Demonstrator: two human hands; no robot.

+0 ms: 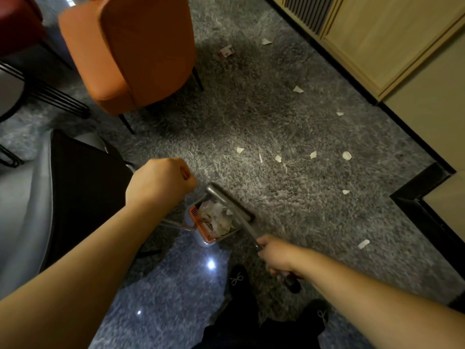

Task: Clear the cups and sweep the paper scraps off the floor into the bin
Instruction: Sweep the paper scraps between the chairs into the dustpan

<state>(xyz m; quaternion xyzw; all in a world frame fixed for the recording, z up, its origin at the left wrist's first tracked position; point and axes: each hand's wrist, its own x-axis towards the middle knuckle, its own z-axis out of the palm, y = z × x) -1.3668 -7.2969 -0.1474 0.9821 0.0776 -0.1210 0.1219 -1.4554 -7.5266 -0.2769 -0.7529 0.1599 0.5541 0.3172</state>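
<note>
My left hand (161, 180) is curled in a fist above the dustpan (208, 230), apparently round its upright handle, which the hand mostly hides. The dustpan has an orange comb edge and holds a heap of white paper scraps (219, 217). With my right hand (276, 255) I grip the broom handle (292, 283) near its black end. The grey broom head (226, 200) lies against the pan's mouth. Several loose paper scraps (278, 158) are scattered over the grey carpet to the right. No cups are clearly in view.
An orange armchair (125, 54) stands at the upper left, with a small crumpled carton (226, 51) beside it. A black and grey object (83, 185) sits close on my left. Wooden cabinets (390, 34) and black skirting (422, 197) bound the right. My dark shoes (239, 280) are below.
</note>
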